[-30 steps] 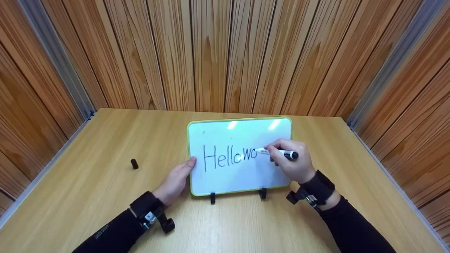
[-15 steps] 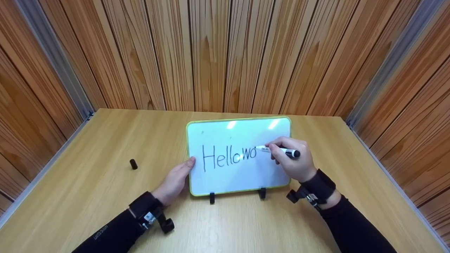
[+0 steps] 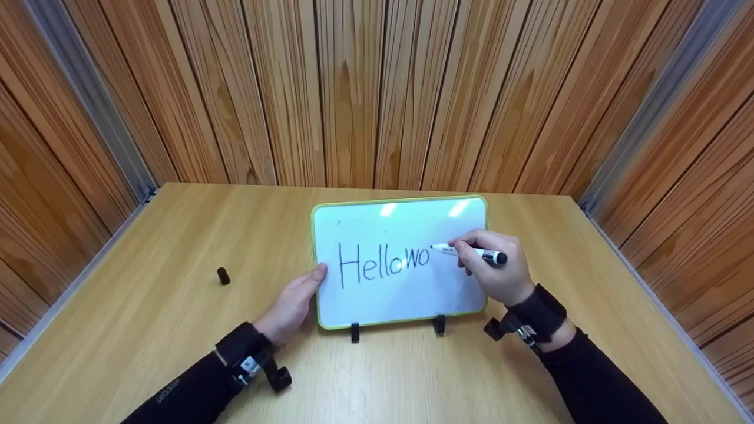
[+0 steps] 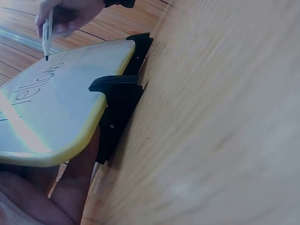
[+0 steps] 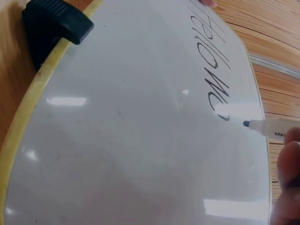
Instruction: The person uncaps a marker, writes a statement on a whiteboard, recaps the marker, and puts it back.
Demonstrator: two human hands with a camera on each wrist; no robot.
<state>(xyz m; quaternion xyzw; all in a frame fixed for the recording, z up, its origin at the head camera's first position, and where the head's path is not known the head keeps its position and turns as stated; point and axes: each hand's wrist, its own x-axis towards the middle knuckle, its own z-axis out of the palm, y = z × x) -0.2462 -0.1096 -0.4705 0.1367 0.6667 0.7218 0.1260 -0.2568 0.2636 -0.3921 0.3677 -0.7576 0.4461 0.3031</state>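
A small whiteboard (image 3: 383, 303) with a yellow-green rim leans on a black stand (image 4: 115, 117), its surface lettered "Hello wo" in dark ink. My left hand (image 3: 293, 303) grips the board's left edge, thumb on the front; in the left wrist view its fingers (image 4: 75, 183) reach behind the board. My right hand (image 3: 498, 268) pinches a white marker (image 3: 486, 256) with a black end, like a pen. The marker's dark tip (image 5: 246, 123) is just right of the "o", close over the board's surface.
A black marker cap (image 3: 223, 275) lies on the wooden table (image 3: 177, 235), left of the board. Wood-panelled walls (image 3: 347, 94) enclose the back and sides. Both wrists wear black straps with small camera mounts (image 3: 250, 365).
My right hand has shifted slightly right with the marker, its tip moving from the letter "o" to just beside it. The left hand keeps its hold on the board.
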